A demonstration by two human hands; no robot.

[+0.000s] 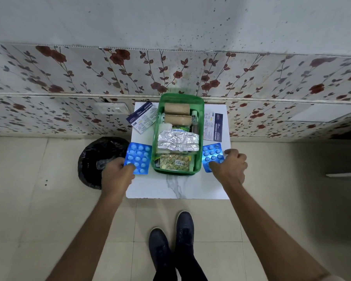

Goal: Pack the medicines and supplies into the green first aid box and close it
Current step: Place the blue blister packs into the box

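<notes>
The green first aid box (200, 126) stands open on a small white table (178, 187). Inside lie two brown bandage rolls (177, 114), a silver foil strip (177, 141), a gold tablet strip (175, 162) and a tube (195, 122). My left hand (117, 175) grips a blue blister pack (138, 158) at the box's left side. My right hand (230, 166) grips a second blue blister pack (212, 156) at the box's right side. Two dark-and-white packets lie flat on the table, one left (142, 117) and one right (213, 126) of the box.
A bin lined with a black bag (97, 159) stands on the floor left of the table. A floral-tiled wall (69, 78) with a wall socket (111, 108) rises right behind the table. My dark shoes (172, 242) are on the tiled floor below.
</notes>
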